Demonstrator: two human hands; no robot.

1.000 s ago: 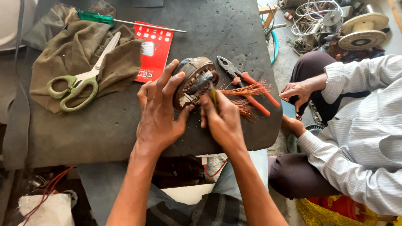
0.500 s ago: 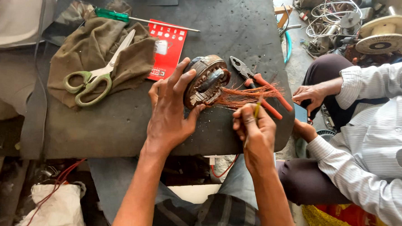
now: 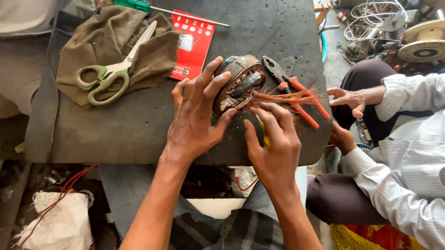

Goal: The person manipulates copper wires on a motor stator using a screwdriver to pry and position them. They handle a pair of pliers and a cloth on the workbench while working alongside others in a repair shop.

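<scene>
Stator (image 3: 239,83) stood on edge on bench (image 3: 132,131), left hand (image 3: 195,121) spread flat vs its face, copper wires (image 3: 288,97) fanning right; right hand (image 3: 274,142) pinched a yellow tool (image 3: 266,140) at them. Best brace stator firm, pull wires straight w/ short tugs, clear of pliers (image 3: 294,90)

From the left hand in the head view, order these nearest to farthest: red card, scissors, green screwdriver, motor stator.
1. Motor stator: under the left hand's fingertips, touching.
2. Red card: just up and left of the stator, flat on the table.
3. Scissors: farther left, lying on the olive cloth.
4. Green screwdriver: at the table's far edge, beyond the cloth.
</scene>
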